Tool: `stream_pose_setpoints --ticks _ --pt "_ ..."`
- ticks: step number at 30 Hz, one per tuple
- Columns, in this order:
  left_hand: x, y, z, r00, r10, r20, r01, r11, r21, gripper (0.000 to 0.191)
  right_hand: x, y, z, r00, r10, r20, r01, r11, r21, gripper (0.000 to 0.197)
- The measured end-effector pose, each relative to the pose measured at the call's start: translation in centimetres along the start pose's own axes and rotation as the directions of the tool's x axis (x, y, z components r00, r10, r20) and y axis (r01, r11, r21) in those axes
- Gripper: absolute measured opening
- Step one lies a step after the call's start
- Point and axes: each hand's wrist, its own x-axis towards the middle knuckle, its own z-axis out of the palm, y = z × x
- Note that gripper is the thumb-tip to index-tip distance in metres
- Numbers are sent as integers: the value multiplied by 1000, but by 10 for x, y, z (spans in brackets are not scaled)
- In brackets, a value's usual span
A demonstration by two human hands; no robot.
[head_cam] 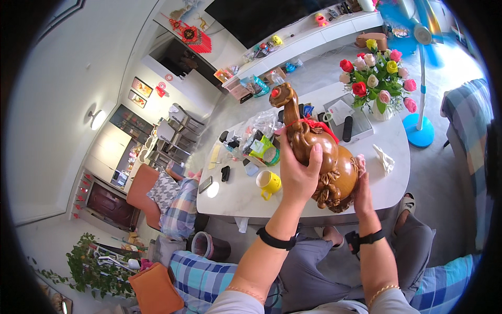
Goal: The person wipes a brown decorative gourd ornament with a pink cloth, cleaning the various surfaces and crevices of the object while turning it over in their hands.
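A glossy carved wooden gourd ornament is held tilted above the white table. Its narrow neck, with a red inset at the tip and a red ribbon tied around the waist, points to the upper left. My left hand grips the upper bulb, thumb across the front. On the right side of the base rests my right hand, with a bit of pink material, perhaps a cloth, at its fingertips; most of its fingers are hidden behind the gourd.
Left of my hands stands a yellow mug, with a phone farther left. Packets and plastic bags crowd the table behind. A crumpled white tissue, a grey tray and a flower vase are on the right, near a blue fan.
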Motion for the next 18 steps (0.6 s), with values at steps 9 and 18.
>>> stream_pose_setpoints --ticks 9,18 --pt "-4 -3 28 999 -52 -3 52 999 -7 81 86 -35 -62 875 467 129 -472 881 11 68" --pt "-12 -12 16 1000 -13 17 13 999 -29 75 -37 14 -39 997 -72 -30 42 821 -570 60"
